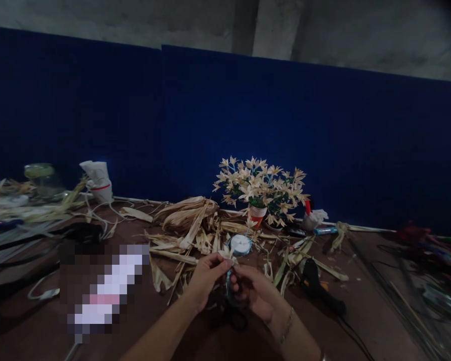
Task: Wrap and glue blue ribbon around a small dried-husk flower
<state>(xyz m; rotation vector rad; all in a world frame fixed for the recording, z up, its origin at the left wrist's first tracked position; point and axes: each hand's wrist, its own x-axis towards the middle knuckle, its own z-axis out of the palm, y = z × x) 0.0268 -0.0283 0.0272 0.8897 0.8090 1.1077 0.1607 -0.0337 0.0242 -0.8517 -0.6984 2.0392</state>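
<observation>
My left hand (pixel 207 281) pinches a small pale flower (pixel 227 252), seemingly of corn husk, at its base. Close against it, my right hand (pixel 257 291) has its fingers curled around the flower's light-blue stem (pixel 228 282). Just beyond the hands lies a round white spool (pixel 241 244) with a light-blue edge. Dry corn husks (pixel 188 215) are heaped past my left hand. Behind the spool, a bunch of similar pale flowers (pixel 253 183) stands in a stack of red-and-white paper cups (pixel 257 215). Dark loops (pixel 236 320) under my hands are too dim to name.
A black glue gun (pixel 317 288) with a cord lies to the right. Wires and thin rods (pixel 409 301) spread over the far right. At the left are a pixelated bright device (pixel 108 291), a white cup (pixel 100 188) and a jar (pixel 43 178). A blue partition (pixel 285 120) closes off the back.
</observation>
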